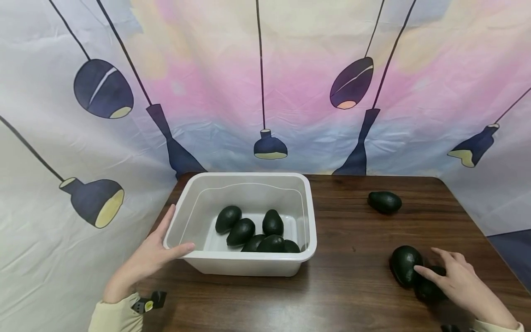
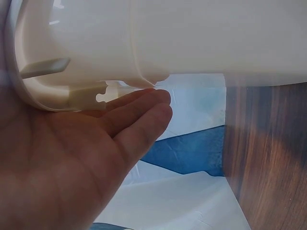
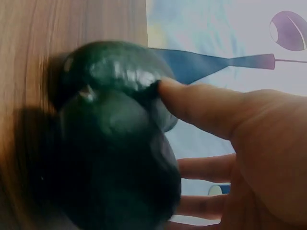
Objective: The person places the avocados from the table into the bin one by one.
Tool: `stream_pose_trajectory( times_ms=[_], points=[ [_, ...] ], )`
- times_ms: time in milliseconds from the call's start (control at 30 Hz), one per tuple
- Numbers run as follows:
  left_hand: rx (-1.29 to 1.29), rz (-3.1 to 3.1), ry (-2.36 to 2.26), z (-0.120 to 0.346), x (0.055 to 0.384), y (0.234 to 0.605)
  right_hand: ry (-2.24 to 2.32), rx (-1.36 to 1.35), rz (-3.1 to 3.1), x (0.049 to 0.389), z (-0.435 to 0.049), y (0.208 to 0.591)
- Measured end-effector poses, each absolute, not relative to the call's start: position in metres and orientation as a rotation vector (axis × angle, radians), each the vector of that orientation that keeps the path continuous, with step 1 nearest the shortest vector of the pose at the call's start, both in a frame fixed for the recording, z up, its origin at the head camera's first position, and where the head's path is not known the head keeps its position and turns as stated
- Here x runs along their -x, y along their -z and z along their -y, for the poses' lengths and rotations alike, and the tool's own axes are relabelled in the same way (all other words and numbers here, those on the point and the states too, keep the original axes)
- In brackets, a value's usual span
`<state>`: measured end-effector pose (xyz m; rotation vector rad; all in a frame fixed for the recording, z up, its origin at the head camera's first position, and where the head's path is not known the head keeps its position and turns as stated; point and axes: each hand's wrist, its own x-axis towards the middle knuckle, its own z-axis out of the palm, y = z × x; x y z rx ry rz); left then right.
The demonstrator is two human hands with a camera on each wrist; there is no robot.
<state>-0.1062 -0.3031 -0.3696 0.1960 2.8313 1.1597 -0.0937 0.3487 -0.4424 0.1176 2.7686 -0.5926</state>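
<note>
My left hand [image 1: 155, 251] rests at the front-left corner of a white plastic bin [image 1: 249, 267], its thumb lying over the front rim. In the left wrist view, the fairly straight fingers [image 2: 144, 129] lie along the outside under the rim. Several dark green avocados [image 1: 241, 232] lie inside the bin. To the right, my right hand [image 1: 460, 281] reaches over two touching avocados, the left one [image 1: 404, 266] and the nearer one [image 1: 429, 288], partly hidden by the hand. Its thumb [image 3: 201, 103] touches the avocados; the other fingers extend beyond the nearer one, their contact unclear.
Another avocado [image 1: 385, 202] lies alone toward the back right of the brown wooden table [image 1: 344, 295]. A fabric backdrop [image 1: 215, 83] printed with hanging lamps stands behind the table and wraps round its sides.
</note>
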Motion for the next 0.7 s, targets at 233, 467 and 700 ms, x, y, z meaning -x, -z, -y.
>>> stream_pose_trajectory(
  times_ms=[233, 467, 700],
  points=[
    [-0.197, -2.823, -1.18, 0.3026, 0.1063, 0.3698, 0.563, -0.129, -2.632, 0.0904, -0.3547, 0.4447],
    [-0.199, -2.82, -1.188, 0.3033, 0.1068, 0.3702, 0.544, -0.12, -2.602, 0.089, -0.3565, 0.448],
    [-0.206, -2.802, -1.216, 0.3038, 0.1063, 0.3708, 0.538, -0.15, -2.654, 0.0842, -0.357, 0.4442]
  ],
)
